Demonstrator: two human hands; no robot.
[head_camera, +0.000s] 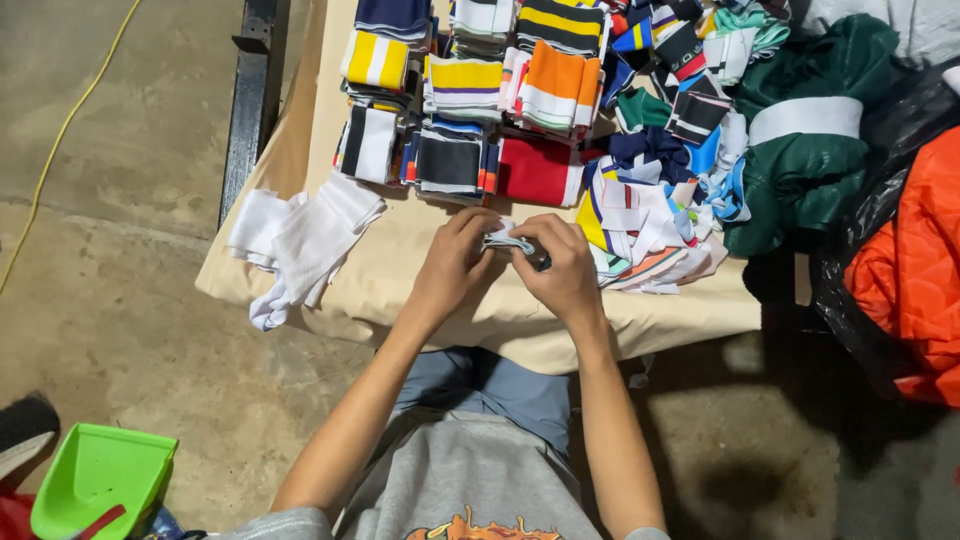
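At table centre, both hands pinching small striped fabric piece.
Left hand and right hand closed on it, folded stacks at 12 o'clock; best kept taut, edges aligned, loose pile at 3 o'clock untouched.

Lying on beige cloth: white fabric pieces, yellow-and-white striped stack, orange-and-white stack, red stack. Showing dark green jacket, bright green scoop.

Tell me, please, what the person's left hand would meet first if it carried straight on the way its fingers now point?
Beyond the small folded cloth piece it pinches, the left hand points up-right toward the red folded stack, probably first; depth is unclear.
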